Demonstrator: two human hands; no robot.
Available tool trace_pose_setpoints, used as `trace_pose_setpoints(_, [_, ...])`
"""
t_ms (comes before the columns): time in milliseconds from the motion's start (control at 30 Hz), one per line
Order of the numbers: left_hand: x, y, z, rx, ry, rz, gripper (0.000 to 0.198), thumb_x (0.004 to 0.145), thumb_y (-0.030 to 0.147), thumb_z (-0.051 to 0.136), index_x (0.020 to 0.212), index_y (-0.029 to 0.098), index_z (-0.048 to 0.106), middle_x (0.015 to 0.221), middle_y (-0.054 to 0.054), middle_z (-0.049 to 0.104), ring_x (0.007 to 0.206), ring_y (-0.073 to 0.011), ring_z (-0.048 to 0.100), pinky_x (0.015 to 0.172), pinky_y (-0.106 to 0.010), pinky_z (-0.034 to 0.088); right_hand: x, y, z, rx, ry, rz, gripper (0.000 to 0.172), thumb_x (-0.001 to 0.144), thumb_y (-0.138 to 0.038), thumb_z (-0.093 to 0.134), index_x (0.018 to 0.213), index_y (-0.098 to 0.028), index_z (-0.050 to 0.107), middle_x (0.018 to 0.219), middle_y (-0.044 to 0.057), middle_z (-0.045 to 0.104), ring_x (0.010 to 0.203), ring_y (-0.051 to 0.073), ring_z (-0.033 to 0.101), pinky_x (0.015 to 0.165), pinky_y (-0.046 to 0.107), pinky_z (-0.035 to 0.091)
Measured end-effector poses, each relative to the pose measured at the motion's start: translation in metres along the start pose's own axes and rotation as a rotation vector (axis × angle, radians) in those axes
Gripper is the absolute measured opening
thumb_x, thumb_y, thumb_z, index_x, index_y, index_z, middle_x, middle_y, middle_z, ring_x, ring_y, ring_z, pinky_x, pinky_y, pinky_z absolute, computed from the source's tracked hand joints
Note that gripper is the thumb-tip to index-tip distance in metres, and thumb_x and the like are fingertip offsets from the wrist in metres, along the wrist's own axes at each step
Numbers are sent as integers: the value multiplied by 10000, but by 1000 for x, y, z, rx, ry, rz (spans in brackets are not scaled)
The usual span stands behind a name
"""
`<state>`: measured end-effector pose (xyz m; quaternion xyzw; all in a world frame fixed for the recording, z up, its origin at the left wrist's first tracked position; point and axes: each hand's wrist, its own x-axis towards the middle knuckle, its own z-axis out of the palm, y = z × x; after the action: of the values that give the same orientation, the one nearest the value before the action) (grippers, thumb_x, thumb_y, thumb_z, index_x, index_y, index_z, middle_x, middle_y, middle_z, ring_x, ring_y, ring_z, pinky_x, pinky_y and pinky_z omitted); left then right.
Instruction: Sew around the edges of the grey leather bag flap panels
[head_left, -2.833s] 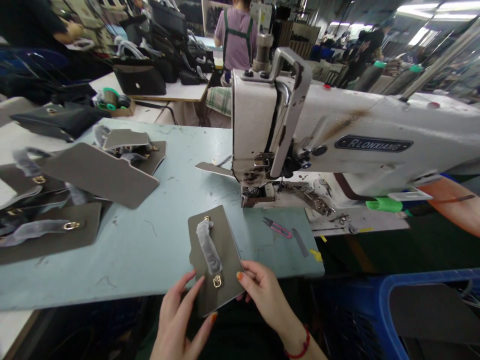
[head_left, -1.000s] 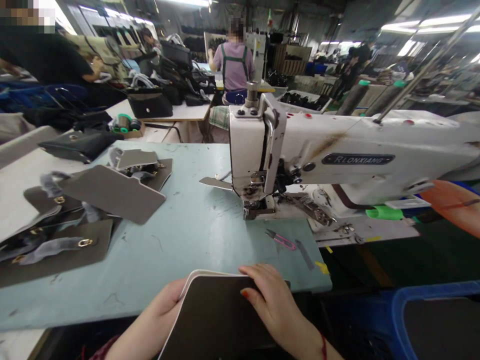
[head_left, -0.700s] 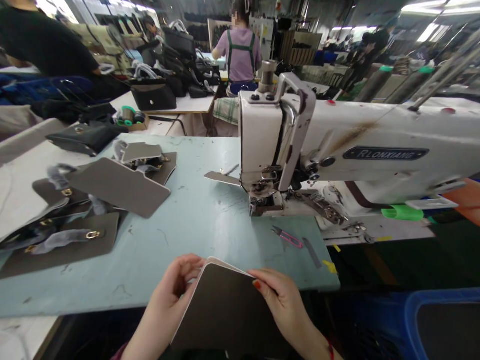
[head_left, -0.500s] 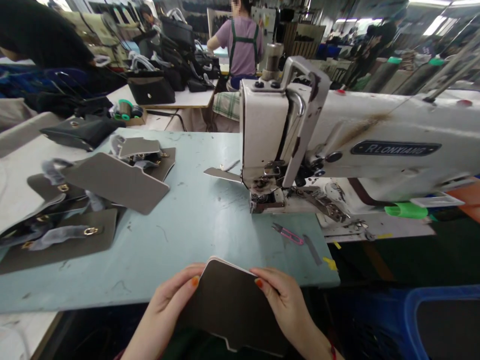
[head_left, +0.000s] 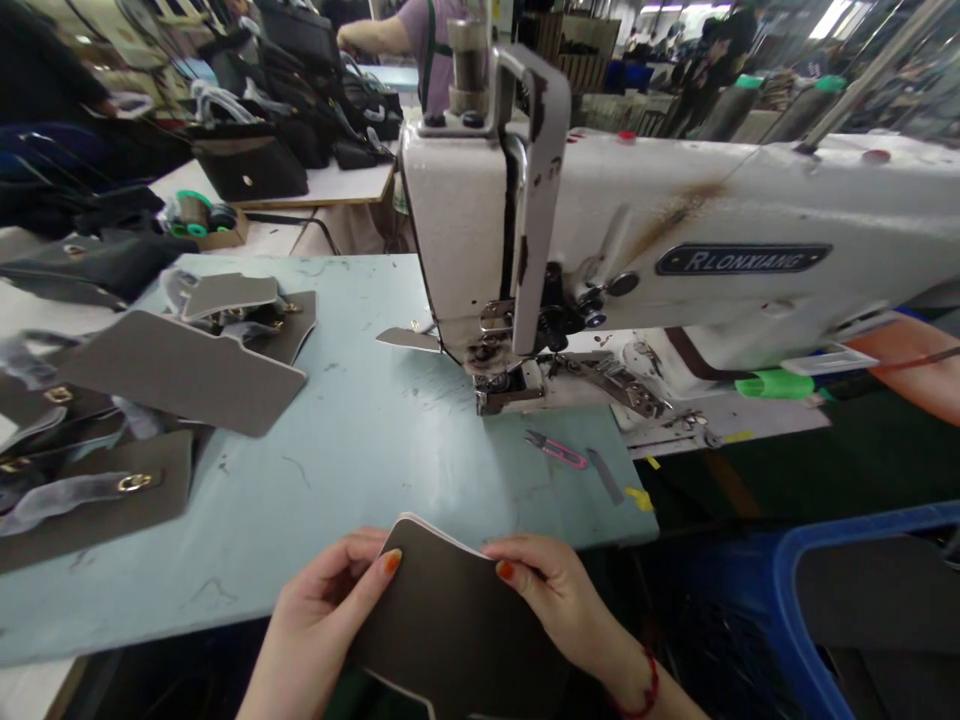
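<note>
One head-worn camera looks forward and down, close above the wearer's fingers (head_left: pixel 525 587), across the table (head_left: pixel 360 470).

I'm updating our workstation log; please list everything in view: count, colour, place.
Layered panel: one, taupe, in both hands
Worktable: one, pale blue, centre
Sewing machine: one, white, right
Snips: one, pink, near machine head
Strip: one, grey, right of snips
Scraps: several, yellow, by worktable's right corner
Panel pile: several, taupe, worktable's left
Lone panel: one, taupe, by machine head
Roll: one, green, under machine arm
Basket: one, blue, lower right
Thread cones: two, dark and green, behind machine
Bags: several, black, rear left
Other people: several, purple or dark clothes, background
Another person's arm: one, bare, far right
Bracelet: one, red, right wrist
Left hand: one, orange thumbnail, lower centre
Right hand: one, orange thumbnail, lower centre
</note>
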<state>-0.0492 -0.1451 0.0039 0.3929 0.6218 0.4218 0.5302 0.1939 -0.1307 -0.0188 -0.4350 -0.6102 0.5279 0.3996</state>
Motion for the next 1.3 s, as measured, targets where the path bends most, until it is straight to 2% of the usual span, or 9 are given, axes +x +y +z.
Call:
trace_pose_setpoints(167, [-4,5,9,-65,19,-46,236,764,405,739,726,174,707,923,-38,680,775,-145,621,652,-173,486,-3,6,-4,38,-39,-23,179,936,-278,605,1015,-257,764,906,27,767,825,159,701,746,225,516])
trace_pose_setpoints(333, [-5,-1,10,-40,7,-39,228,765,399,742,740,177,701,913,-38,691,761,-144,629,647,-179,499,-5,10,-4,61,-47,-21,182,945,-293,590,1014,-261,756,897,21,754,818,154,686,733,224,500])
trace_pose_setpoints(433, [-5,-1,10,17,-2,17,227,783,396,723,723,180,689,867,-42,704,754,-146,634,649,-179,508,-6,8,-6,36,-49,12,186,948,-304,578,989,-233,746,897,29,737,829,162,674,744,234,494])
trace_pose_setpoints(567, [-8,7,15,96,-21,113,201,812,365,689,710,191,680,838,-41,713,759,-150,654,659,-181,525,-4,-2,-10,-37,-125,90,185,950,-303,567,971,-200,720,896,30,716,832,164,659,751,239,485])
trace_pose_setpoints(767, [-14,18,26,212,-63,265,149,841,292,645,727,203,681,841,-36,722,760,-148,681,689,-189,532,13,-24,4,-5,-167,33,221,947,-308,582,1111,-256,721,984,11,752,898,166,687,777,224,488])
trace_pose_setpoints(967, [-15,23,29,257,-55,311,127,852,257,629,747,210,683,859,-28,725,768,-140,688,692,-182,532,27,-36,18,44,-128,-44,225,945,-277,593,1120,-305,732,988,-4,766,889,159,703,765,205,494])
trace_pose_setpoints(1300, [-19,23,32,281,-57,356,128,862,232,613,742,209,653,825,-17,705,750,-146,671,686,-218,521,24,-33,24,53,-35,44,210,943,-310,586,995,-244,778,809,8,758,734,158,686,652,210,481])
